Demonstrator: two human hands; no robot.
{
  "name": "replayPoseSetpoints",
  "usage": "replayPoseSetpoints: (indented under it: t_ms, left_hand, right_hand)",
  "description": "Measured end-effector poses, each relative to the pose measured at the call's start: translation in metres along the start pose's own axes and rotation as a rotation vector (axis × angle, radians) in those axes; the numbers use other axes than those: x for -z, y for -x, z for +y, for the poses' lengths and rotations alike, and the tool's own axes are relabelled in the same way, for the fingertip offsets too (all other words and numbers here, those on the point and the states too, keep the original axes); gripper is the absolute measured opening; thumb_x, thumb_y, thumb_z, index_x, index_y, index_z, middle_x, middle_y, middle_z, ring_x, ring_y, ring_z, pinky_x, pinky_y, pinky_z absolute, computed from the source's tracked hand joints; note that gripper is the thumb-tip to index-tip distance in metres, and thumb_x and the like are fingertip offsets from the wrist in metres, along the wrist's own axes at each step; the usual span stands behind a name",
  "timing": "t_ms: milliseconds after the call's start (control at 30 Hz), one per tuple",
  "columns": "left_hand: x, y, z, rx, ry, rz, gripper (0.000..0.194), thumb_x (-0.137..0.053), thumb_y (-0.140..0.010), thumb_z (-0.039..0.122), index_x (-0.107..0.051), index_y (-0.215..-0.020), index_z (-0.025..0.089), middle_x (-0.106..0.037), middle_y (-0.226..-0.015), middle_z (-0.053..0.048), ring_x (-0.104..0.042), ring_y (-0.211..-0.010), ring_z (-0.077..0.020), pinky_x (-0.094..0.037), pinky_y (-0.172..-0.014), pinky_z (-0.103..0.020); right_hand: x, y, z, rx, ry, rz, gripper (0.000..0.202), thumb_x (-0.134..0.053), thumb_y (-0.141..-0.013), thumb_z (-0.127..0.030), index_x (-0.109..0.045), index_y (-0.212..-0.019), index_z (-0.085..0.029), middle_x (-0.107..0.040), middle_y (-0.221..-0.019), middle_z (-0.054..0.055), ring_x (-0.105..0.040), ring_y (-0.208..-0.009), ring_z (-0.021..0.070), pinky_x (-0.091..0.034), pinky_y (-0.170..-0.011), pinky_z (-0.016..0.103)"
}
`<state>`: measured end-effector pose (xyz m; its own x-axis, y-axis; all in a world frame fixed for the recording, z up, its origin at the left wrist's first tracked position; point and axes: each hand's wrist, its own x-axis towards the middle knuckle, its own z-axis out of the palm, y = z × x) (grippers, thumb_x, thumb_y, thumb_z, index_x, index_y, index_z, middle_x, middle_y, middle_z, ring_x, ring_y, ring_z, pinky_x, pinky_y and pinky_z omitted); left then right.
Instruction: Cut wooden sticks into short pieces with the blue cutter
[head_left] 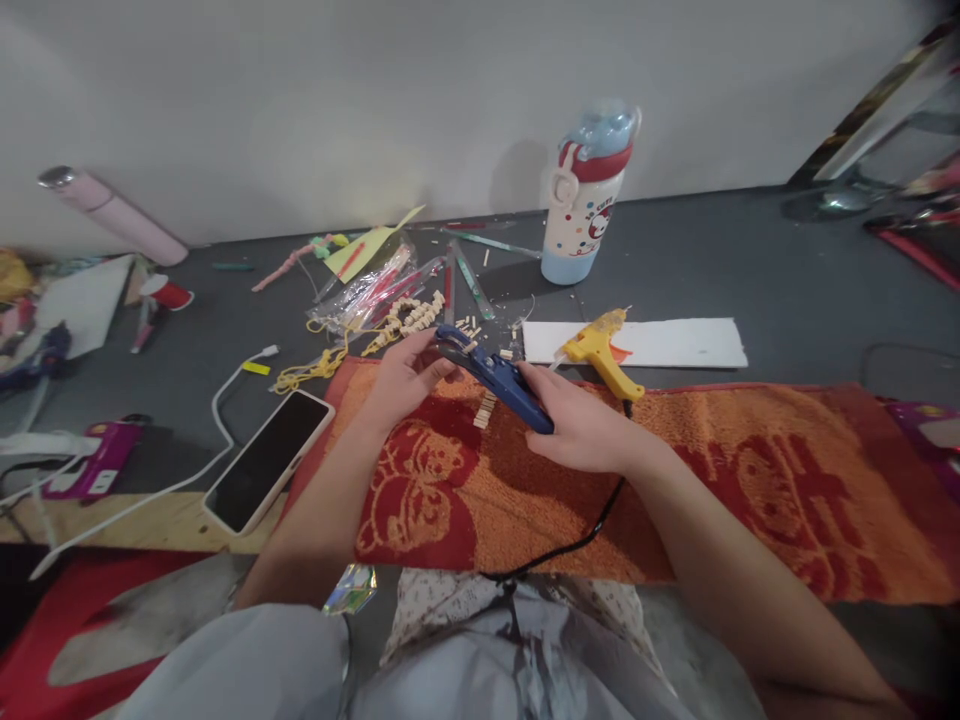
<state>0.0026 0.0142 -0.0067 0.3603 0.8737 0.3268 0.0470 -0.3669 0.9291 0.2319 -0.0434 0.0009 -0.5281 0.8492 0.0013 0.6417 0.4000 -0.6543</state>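
My right hand [574,415] is closed around the handle of a blue plier-like hand tool [504,380], held just above the orange towel. At the tool's rounded head, my left hand [409,375] has its thumb and fingers drawn together; what they pinch, if anything, is hidden. Short pale wooden pieces [485,409] lie in a row on the towel under the tool. More small pieces [468,328] are scattered behind its head. A yellow glue gun [600,350] rests on a white strip of board [686,343], to the right of the tool.
The orange and red towel [675,500] covers the table's front edge. A phone [270,462] and white cable [217,410] lie left. Behind are plastic packets [367,290], yellow cord [311,370] and a water bottle [589,200]. A black cord [577,545] crosses the towel.
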Motion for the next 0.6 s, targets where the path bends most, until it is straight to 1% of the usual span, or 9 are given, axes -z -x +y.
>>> replayPoseSetpoints:
  t_ms: [200,300,433,600]
  left_hand:
    - [-0.0004,-0.0004,0.0021,0.014,-0.011,-0.016,0.048,-0.067,-0.069,0.059,-0.061,-0.075,0.011,-0.06,-0.062,-0.003,-0.058,-0.055,-0.0098,-0.048,-0.054,-0.02]
    - [-0.0003,0.0,0.0028,0.024,-0.028,-0.01,0.049,-0.067,-0.068,0.06,-0.061,-0.075,0.011,-0.059,-0.061,-0.003,-0.058,-0.054,-0.01,-0.048,-0.054,-0.02]
    - [-0.0001,0.0006,0.0019,0.02,-0.036,-0.01,0.049,-0.066,-0.07,0.06,-0.061,-0.076,0.011,-0.059,-0.061,-0.003,-0.058,-0.055,-0.01,-0.048,-0.054,-0.02]
    - [-0.0005,0.0004,0.0019,0.041,-0.047,-0.006,0.049,-0.067,-0.068,0.059,-0.06,-0.075,0.012,-0.059,-0.061,-0.002,-0.058,-0.054,-0.0105,-0.048,-0.054,-0.021]
  right_hand:
    - [0.0004,0.0003,0.0011,0.021,-0.022,-0.001,0.082,-0.051,-0.066,-0.02,-0.027,-0.144,-0.007,-0.049,-0.132,0.022,-0.051,-0.118,0.0326,-0.041,-0.098,0.045]
    - [0.0003,0.0005,0.0013,0.02,-0.019,0.0,0.081,-0.052,-0.066,-0.021,-0.028,-0.143,-0.007,-0.049,-0.132,0.022,-0.051,-0.117,0.0328,-0.042,-0.096,0.046]
    - [0.0004,0.0009,0.001,0.015,-0.021,-0.006,0.077,-0.053,-0.065,-0.022,-0.033,-0.139,-0.006,-0.052,-0.128,0.022,-0.054,-0.112,0.0322,-0.045,-0.092,0.044]
    - [-0.0007,0.0015,0.002,0.038,-0.025,0.013,0.079,-0.052,-0.066,-0.021,-0.03,-0.141,-0.008,-0.052,-0.128,0.022,-0.054,-0.112,0.0321,-0.044,-0.092,0.045]
